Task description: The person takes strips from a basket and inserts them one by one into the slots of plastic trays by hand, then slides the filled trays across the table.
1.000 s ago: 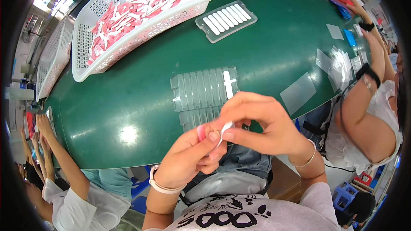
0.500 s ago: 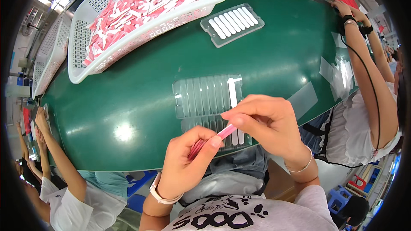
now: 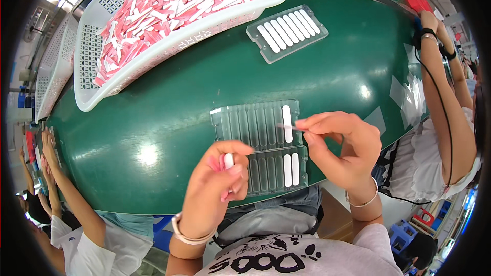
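My left hand is closed around several flat pink-and-white strips with rounded ends. My right hand pinches one thin strip, blurred by motion, above the right end of a clear slotted plastic tray. One white strip lies in that tray's rightmost slot. Touching its near edge is a second slotted clear section, holding two white strips at the right; my left hand hides part of it. I cannot tell whether the two sections are joined.
A white perforated basket heaped with pink and white strips stands at the far left. Right of it lies another clear tray holding several white strips. Clear plastic sheets lie at the table's right. Co-workers' arms reach in from both sides.
My hands have moved apart; the right has drawn a strip away from the left hand's bundle and moved right. The left has turned, bringing a white strip end into view.
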`<move>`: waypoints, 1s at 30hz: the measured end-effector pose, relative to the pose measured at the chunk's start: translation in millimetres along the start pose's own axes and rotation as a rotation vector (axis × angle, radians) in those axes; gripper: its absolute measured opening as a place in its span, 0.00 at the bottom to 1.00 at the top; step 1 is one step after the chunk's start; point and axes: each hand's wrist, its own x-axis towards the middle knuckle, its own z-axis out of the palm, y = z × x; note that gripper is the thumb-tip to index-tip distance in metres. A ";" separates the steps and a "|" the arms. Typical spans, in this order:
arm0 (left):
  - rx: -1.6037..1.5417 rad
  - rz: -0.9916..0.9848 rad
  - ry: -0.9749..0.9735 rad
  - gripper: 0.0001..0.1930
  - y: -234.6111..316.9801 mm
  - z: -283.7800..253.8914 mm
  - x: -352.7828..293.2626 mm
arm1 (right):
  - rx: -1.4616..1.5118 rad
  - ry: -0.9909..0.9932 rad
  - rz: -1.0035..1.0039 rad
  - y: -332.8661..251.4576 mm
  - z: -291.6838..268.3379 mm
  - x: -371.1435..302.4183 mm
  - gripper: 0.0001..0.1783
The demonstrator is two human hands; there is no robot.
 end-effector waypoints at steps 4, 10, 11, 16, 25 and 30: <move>-0.092 -0.100 -0.023 0.20 8.9 -2.2 2.3 | -0.490 -0.111 -0.458 21.1 1.2 1.8 0.10; 0.137 -0.034 0.064 0.23 13.3 14.1 -7.3 | -0.690 -0.328 -0.361 0.6 9.1 -6.2 0.07; 0.176 -0.021 0.090 0.22 14.3 15.2 -8.5 | -0.677 -0.340 -0.296 -3.4 10.0 -5.8 0.08; -0.113 -0.162 0.061 0.12 9.3 -9.5 -5.6 | -0.619 -0.434 -0.225 6.0 -3.1 0.7 0.11; -1.054 -0.408 -0.544 0.17 -12.4 -7.1 -9.8 | -0.591 -0.322 -0.198 -5.0 -3.7 -14.8 0.22; -1.063 -0.513 -0.626 0.16 -21.6 3.8 -13.9 | -0.077 -0.298 -0.151 -24.5 2.3 0.3 0.16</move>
